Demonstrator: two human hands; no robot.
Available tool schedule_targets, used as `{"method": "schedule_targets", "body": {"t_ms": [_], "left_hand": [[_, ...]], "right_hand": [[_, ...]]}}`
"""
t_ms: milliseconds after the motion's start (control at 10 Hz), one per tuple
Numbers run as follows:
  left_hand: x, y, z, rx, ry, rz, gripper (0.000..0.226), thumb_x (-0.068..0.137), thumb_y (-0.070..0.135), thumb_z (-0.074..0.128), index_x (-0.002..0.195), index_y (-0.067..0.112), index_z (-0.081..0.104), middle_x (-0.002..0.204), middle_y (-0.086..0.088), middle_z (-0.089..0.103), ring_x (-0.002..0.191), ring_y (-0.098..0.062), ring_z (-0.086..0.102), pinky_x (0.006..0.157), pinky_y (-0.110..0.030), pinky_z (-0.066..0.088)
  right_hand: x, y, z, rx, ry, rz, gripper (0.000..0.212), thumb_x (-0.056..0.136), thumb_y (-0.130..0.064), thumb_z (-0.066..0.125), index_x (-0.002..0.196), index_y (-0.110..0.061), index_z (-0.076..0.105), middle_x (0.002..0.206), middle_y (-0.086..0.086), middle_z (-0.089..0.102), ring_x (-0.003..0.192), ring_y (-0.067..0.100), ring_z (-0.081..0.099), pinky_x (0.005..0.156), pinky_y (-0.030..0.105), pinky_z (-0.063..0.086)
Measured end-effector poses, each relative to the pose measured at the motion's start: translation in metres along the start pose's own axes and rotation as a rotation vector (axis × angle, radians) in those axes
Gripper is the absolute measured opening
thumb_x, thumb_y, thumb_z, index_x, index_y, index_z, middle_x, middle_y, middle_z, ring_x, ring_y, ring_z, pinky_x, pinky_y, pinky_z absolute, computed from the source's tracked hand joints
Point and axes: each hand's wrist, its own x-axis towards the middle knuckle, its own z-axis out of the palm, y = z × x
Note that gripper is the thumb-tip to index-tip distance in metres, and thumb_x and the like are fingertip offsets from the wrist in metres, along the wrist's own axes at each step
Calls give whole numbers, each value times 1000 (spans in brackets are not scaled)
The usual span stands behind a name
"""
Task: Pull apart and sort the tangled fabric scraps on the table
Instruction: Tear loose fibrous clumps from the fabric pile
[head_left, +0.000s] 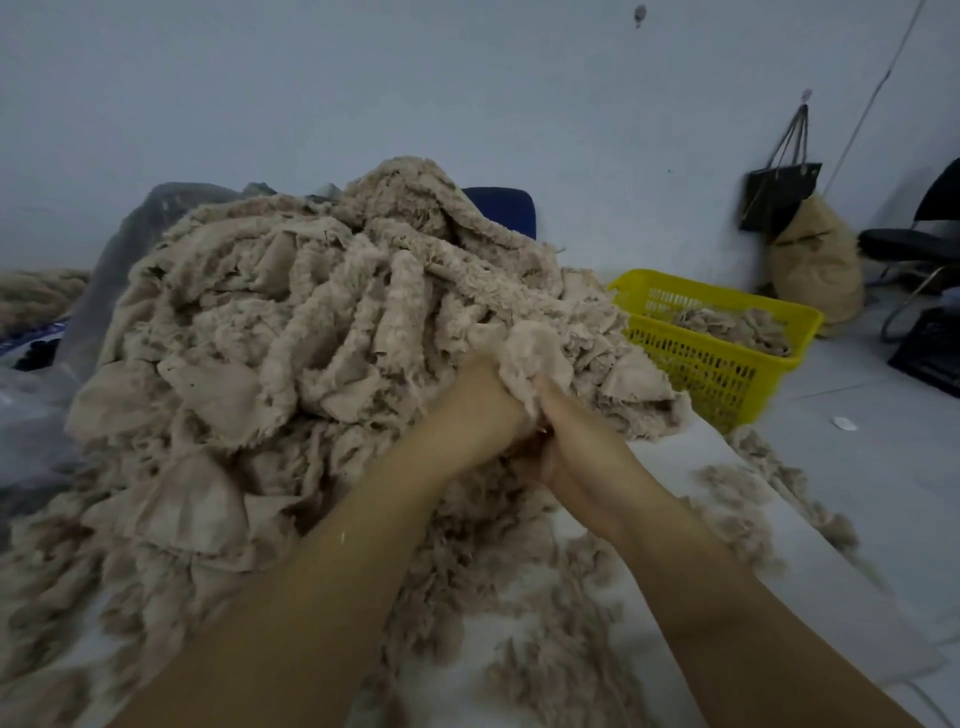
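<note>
"Both hands on the same piece?"

"Yes. My left hand (480, 397) and my right hand (569, 447) are pressed side by side, fingers curled tight into one pale scrap (530, 345) at the front right edge of the heap."

"Where's the rest of it?"

"The pile of fabric scraps (311, 338) is heaped high on the table (670, 462), straight ahead of me. Loose fluffy bits lie over the white top around my forearms."

"And the basket?"

"The yellow basket (719, 366) stands just beside the pile on the right, with some beige pieces (727, 322) lying in it. I can't tell whether it's on the table or lower down."

"Behind that?"

"A black bag (779, 195) hangs on the wall, a tan sack (815, 262) beneath it, a dark chair (909, 239) nearby."
</note>
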Motion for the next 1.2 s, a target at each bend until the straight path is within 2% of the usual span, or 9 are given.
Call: {"method": "schedule_targets", "body": {"t_ms": [200, 300, 400, 500, 700, 900, 1000, 1100, 1200], "left_hand": [[2, -11, -38, 453, -588, 233, 40, 93, 52, 60, 129, 39, 51, 122, 29, 57, 101, 18, 55, 79, -5, 44], [6, -15, -67, 380, -378, 294, 27, 90, 59, 55, 114, 47, 59, 111, 30, 64, 102, 16, 58, 85, -12, 48], [4, -18, -89, 320, -137, 197, 18, 94, 56, 54, 102, 44, 64, 91, 26, 68, 83, 6, 64, 75, -24, 48], [3, -24, -96, 526, -133, 216, 14, 95, 53, 55, 96, 43, 63, 90, 21, 66, 84, 1, 63, 71, -21, 45], [-8, -34, -96, 686, -366, 210, 18, 88, 62, 55, 98, 50, 62, 100, 29, 65, 94, 17, 57, 72, -4, 43], [1, -57, -88, 816, -301, 174, 24, 96, 44, 60, 85, 23, 63, 81, 9, 64, 71, 0, 58, 60, -18, 45], [14, -56, -92, 760, -51, 227, 9, 96, 21, 58, 94, 23, 66, 85, 7, 67, 76, -9, 62, 60, -23, 47], [25, -57, -102, 630, 100, 154, 11, 93, 12, 58, 90, 22, 64, 80, -6, 67, 62, -16, 60, 49, -24, 44], [35, -60, -108, 507, 138, 80, 18, 92, 9, 60, 83, 25, 62, 83, -3, 66, 64, -14, 57, 43, -17, 41]], "right_hand": [[9, -19, -38, 201, 237, 44, 36, 96, 8, 33, 74, -7, 57, 58, 7, 49, 43, 8, 43, 36, 16, 33], [14, -55, -75, 692, 339, -232, 33, 106, -23, 41, 92, 0, 61, 86, 16, 61, 75, 14, 61, 58, 17, 53], [17, -47, -83, 392, 457, -180, 49, 102, -49, 44, 131, -10, 51, 111, 6, 58, 91, 10, 65, 67, 17, 56], [16, -6, -47, -255, 409, -176, 12, 99, -34, 55, 97, -24, 62, 94, -2, 61, 63, -1, 61, 52, 13, 47], [16, 41, 8, -1312, -331, -482, 17, 96, -38, 56, 110, -33, 63, 104, -11, 60, 88, 5, 57, 74, 23, 48], [13, 7, -2, -742, 84, -207, 36, 102, -42, 46, 78, -16, 47, 56, -11, 48, 50, 7, 42, 57, 27, 37], [3, 3, -4, -685, 135, -122, 57, 99, -51, 48, 117, 1, 60, 118, 17, 64, 84, 33, 61, 77, 40, 52], [-1, -4, -13, -569, 187, -57, 59, 88, -66, 53, 121, -18, 66, 133, 2, 62, 108, 5, 56, 80, 21, 46], [0, -14, -29, -275, 229, 26, 40, 81, -71, 59, 103, -38, 66, 119, -6, 68, 102, 15, 66, 83, 34, 54]]}}
